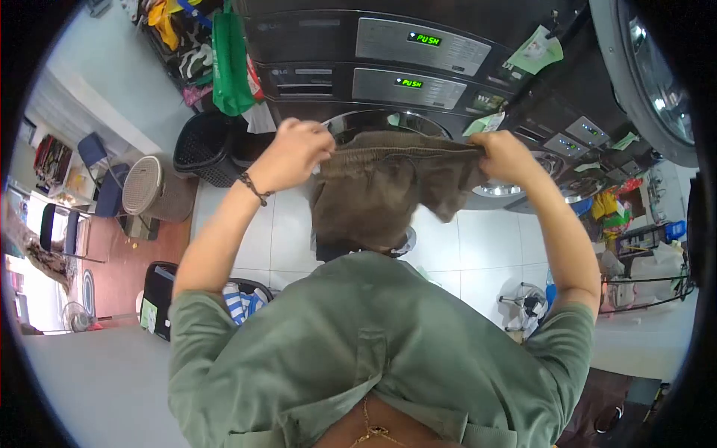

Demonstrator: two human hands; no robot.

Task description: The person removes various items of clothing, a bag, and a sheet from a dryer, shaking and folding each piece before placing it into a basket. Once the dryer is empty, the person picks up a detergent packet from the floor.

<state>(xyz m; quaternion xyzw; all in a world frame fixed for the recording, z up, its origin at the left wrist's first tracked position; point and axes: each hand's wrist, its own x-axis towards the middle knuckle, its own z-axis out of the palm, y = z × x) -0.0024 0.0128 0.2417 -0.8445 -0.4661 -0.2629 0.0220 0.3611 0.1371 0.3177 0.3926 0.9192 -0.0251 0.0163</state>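
A pair of brown shorts (pixel 366 198) with an elastic waistband hangs stretched between my two hands, in front of my chest. My left hand (pixel 299 151) has its fingers closed at the left end of the waistband. At the opposite end, my right hand (pixel 506 158) pinches the waistband, fingertips partly hidden behind the cloth. The legs of the shorts dangle down over the tiled floor. Just beyond the waistband is the round door (pixel 388 118) of a washing machine, partly covered by the shorts.
Dark stacked machines with lit panels (pixel 411 84) stand ahead. A black laundry basket (pixel 205 149) and a lidded wicker hamper (pixel 153 190) are on the left. A green bag (pixel 229 67) hangs above the basket. An open round door (pixel 650 82) juts out at upper right.
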